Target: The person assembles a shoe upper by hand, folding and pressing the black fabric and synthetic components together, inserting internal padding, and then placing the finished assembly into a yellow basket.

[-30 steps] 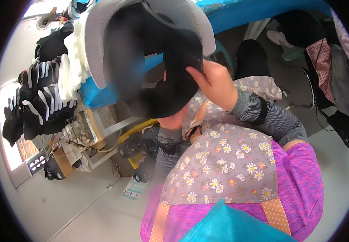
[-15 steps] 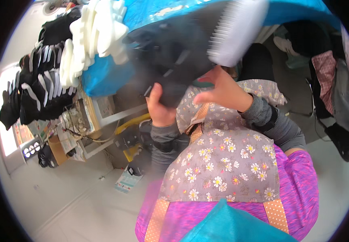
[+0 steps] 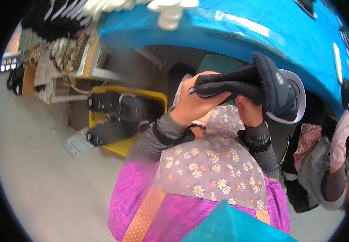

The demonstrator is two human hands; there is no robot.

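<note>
My left hand point(image 3: 196, 99) is wrapped around the near end of a black padded piece point(image 3: 239, 82) with ribbed fabric, which looks like a shoe upper or a similar sewn shell. It is folded, and its wider dark navy end points right. Along that end runs a curved white rim point(image 3: 301, 94). Beneath the ribbed part my right hand point(image 3: 249, 113) is closed against it, with its fingers partly hidden. The piece is held up in front of my flowered apron point(image 3: 215, 161), just short of the blue-covered table point(image 3: 162, 30).
A yellow crate point(image 3: 128, 89) holding several black pieces stands on the floor at left. White foam-like shapes point(image 3: 170, 16) lie along the table's far edge. At right another person's pink sleeve point(image 3: 340, 135) reaches to the table. A cluttered shelf point(image 3: 61, 60) stands at far left.
The black piece has come lower and turned, so its white part has swung from upper right to the right end. My right hand has moved beneath it. The view has shifted rightward.
</note>
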